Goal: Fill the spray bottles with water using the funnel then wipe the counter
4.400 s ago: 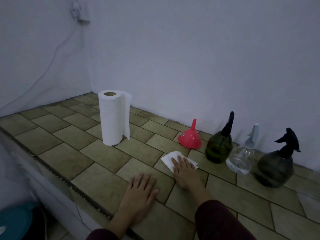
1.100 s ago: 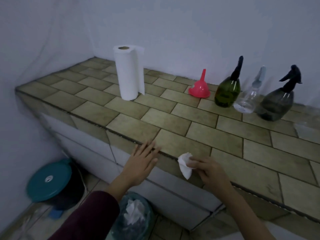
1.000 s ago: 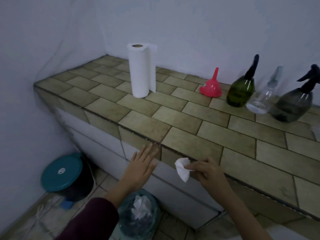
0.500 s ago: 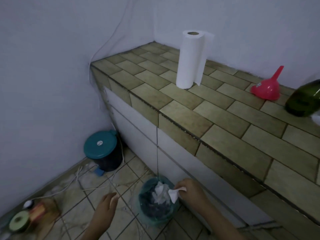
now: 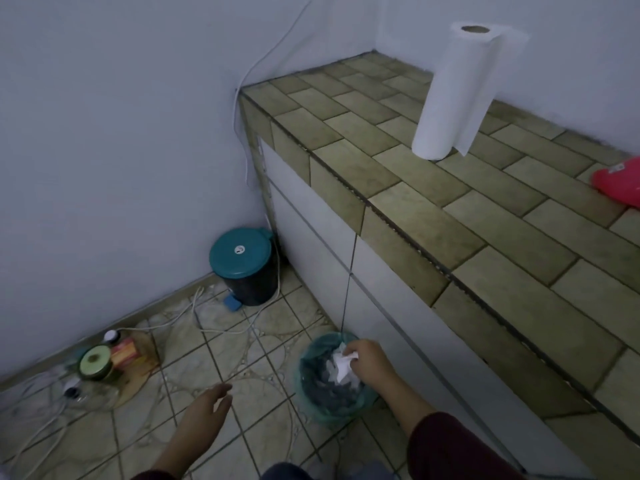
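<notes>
My right hand (image 5: 367,362) is down over the small teal-lined waste bin (image 5: 308,401) on the floor, fingers closed on a crumpled white paper towel (image 5: 343,364) that hangs into the bin's mouth. My left hand (image 5: 207,408) hovers open above the floor tiles to the left of the bin, holding nothing. On the tiled counter (image 5: 433,216) an upright paper towel roll (image 5: 453,95) stands at the back. Only the edge of the red funnel (image 5: 620,181) shows at the right border. The spray bottles are out of view.
A teal-lidded pedal bin (image 5: 242,265) stands in the corner by the counter's end. White cables (image 5: 221,317) trail across the floor. Jars and a small box (image 5: 104,358) sit on a tray by the left wall.
The view has swung from the counter top down to the floor. My right hand carried the used paper towel off the counter's edge and down to the waste bin; my left hand dropped beside it.
</notes>
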